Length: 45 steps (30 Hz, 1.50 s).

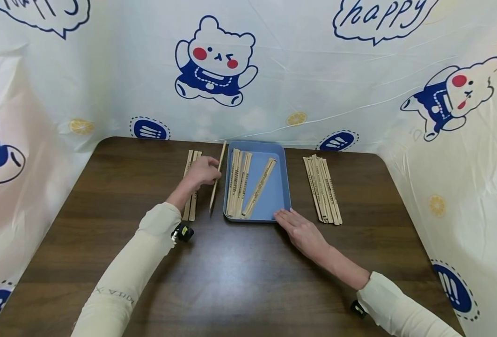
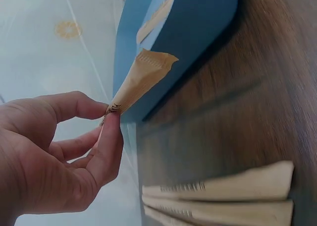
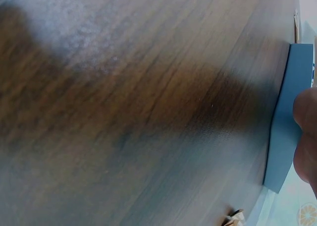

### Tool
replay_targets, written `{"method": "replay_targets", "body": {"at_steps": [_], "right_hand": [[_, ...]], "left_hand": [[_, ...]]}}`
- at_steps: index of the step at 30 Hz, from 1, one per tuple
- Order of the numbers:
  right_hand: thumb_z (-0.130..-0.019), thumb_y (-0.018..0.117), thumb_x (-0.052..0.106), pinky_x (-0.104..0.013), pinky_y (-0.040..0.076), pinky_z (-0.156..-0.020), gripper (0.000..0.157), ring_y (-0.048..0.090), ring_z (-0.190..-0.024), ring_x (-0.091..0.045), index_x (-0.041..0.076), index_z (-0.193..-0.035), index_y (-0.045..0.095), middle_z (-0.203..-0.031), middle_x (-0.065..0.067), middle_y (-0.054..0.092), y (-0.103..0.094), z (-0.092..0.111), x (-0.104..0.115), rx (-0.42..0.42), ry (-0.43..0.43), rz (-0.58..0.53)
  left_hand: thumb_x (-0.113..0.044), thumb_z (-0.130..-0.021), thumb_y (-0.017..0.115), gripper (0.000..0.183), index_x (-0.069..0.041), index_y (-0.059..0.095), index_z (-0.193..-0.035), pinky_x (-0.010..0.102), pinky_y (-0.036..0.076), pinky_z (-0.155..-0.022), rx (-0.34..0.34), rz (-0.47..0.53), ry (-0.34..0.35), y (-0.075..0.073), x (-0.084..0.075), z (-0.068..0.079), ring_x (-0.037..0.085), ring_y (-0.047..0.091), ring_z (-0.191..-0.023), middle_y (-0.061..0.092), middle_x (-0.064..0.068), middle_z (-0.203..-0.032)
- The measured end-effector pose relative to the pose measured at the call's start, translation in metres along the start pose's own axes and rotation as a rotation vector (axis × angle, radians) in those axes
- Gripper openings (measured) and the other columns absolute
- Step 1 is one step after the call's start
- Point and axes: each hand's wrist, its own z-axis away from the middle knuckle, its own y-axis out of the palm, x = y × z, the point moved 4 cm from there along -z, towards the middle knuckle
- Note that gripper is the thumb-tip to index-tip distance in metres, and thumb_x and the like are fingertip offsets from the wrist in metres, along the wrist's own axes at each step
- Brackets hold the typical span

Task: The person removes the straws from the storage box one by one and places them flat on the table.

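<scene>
brown table (image 1: 231, 290) | left hand (image 1: 202, 171) pinches 1 paper stick (image 2: 142, 79) | right hand (image 1: 305, 234), cropped in wrist view, touches tray (image 1: 277, 189) unclenched

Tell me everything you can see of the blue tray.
The blue tray is a shallow rectangle with rounded corners and low walls, apparently plastic. It lies flat on the brown table, its long sides running away from the person. Inside, a cluster of slim paper packets lies on its left side, and another packet slants nearer the middle. The right hand rests its fingers at the near right corner.
</scene>
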Motion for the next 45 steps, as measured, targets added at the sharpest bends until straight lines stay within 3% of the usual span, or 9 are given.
{"method": "replay_targets", "body": {"at_steps": [3, 5, 7, 11, 14, 19, 25, 41, 45], "right_hand": [[-0.111, 0.02, 0.012, -0.046, 0.045, -0.105, 0.05, 0.061, -0.118, -0.032, -0.007, -0.127, 0.064, -0.125, -0.021, 0.065, 0.0, 0.0, 0.0, 0.001, -0.002, 0.002], [-0.109, 0.033, 0.005, -0.046, 0.044, -0.105, 0.038, 0.061, -0.119, -0.032, -0.007, -0.127, 0.064, -0.125, -0.021, 0.065, -0.001, 0.0, 0.0, 0.005, 0.001, -0.004], [-0.102, 0.049, -0.003, -0.046, 0.044, -0.106, 0.03, 0.061, -0.119, -0.032, -0.007, -0.127, 0.064, -0.125, -0.021, 0.065, -0.001, 0.001, 0.0, 0.008, 0.004, -0.005], [-0.085, 0.07, -0.01, -0.045, 0.044, -0.105, 0.042, 0.061, -0.118, -0.032, -0.007, -0.126, 0.064, -0.124, -0.021, 0.065, -0.001, 0.001, 0.001, 0.006, 0.006, -0.004], [-0.084, 0.069, -0.01, -0.046, 0.045, -0.105, 0.042, 0.062, -0.118, -0.032, -0.008, -0.126, 0.065, -0.124, -0.021, 0.066, 0.0, 0.001, 0.0, -0.001, 0.002, -0.008], [-0.083, 0.069, -0.011, -0.047, 0.046, -0.103, 0.042, 0.062, -0.117, -0.033, -0.008, -0.125, 0.065, -0.123, -0.021, 0.066, -0.001, 0.0, 0.0, -0.011, -0.009, -0.016], [-0.083, 0.069, -0.012, -0.047, 0.046, -0.103, 0.042, 0.062, -0.117, -0.032, -0.008, -0.125, 0.065, -0.123, -0.021, 0.066, -0.002, -0.001, 0.0, -0.005, -0.007, -0.02], [-0.082, 0.071, -0.012, -0.047, 0.045, -0.104, 0.043, 0.062, -0.117, -0.032, -0.008, -0.125, 0.065, -0.123, -0.021, 0.066, -0.003, -0.001, 0.001, -0.004, 0.007, -0.025], [-0.095, 0.059, -0.006, -0.047, 0.045, -0.104, 0.031, 0.061, -0.118, -0.032, -0.008, -0.126, 0.065, -0.124, -0.021, 0.066, -0.003, -0.001, 0.001, 0.001, 0.004, -0.027]], "left_hand": [[-0.003, -0.093, 0.056, 0.054, 0.004, 0.045, -0.145, 0.04, 0.055, -0.083, -0.034, -0.052, -0.012, -0.012, 0.008, 0.004, 0.018, 0.061, -0.076, 0.065, 0.019, -0.108], [-0.003, -0.092, 0.056, 0.055, 0.004, 0.046, -0.145, 0.036, 0.052, -0.07, -0.051, -0.098, -0.017, -0.02, 0.016, 0.004, 0.019, 0.058, -0.068, 0.066, 0.018, -0.096], [-0.004, -0.092, 0.055, 0.054, 0.004, 0.047, -0.145, 0.035, 0.05, -0.066, -0.067, -0.141, -0.02, -0.027, 0.023, 0.006, 0.021, 0.06, -0.069, 0.066, 0.017, -0.094], [-0.003, -0.091, 0.054, 0.054, 0.006, 0.047, -0.144, 0.038, 0.052, -0.068, -0.095, -0.174, -0.028, -0.042, 0.038, 0.011, 0.026, 0.064, -0.076, 0.063, 0.02, -0.108], [-0.002, -0.09, 0.054, 0.053, 0.008, 0.048, -0.141, 0.039, 0.056, -0.074, -0.121, -0.175, -0.035, -0.052, 0.048, 0.015, 0.028, 0.065, -0.083, 0.059, 0.024, -0.119], [-0.001, -0.089, 0.055, 0.051, 0.012, 0.049, -0.138, 0.028, 0.058, -0.07, -0.147, -0.166, -0.056, -0.065, 0.063, 0.019, 0.03, 0.065, -0.091, 0.056, 0.028, -0.123], [-0.003, -0.09, 0.059, 0.05, 0.012, 0.05, -0.137, 0.026, 0.057, -0.069, -0.153, -0.174, -0.067, -0.069, 0.075, 0.018, 0.029, 0.067, -0.09, 0.057, 0.029, -0.125], [-0.004, -0.09, 0.062, 0.048, 0.007, 0.054, -0.136, 0.027, 0.056, -0.068, -0.14, -0.182, -0.054, -0.066, 0.082, 0.012, 0.024, 0.065, -0.083, 0.061, 0.023, -0.114], [-0.008, -0.091, 0.061, 0.047, 0.006, 0.054, -0.136, 0.031, 0.053, -0.071, -0.138, -0.235, -0.045, -0.065, 0.077, 0.012, 0.025, 0.065, -0.082, 0.062, 0.024, -0.116]]}}
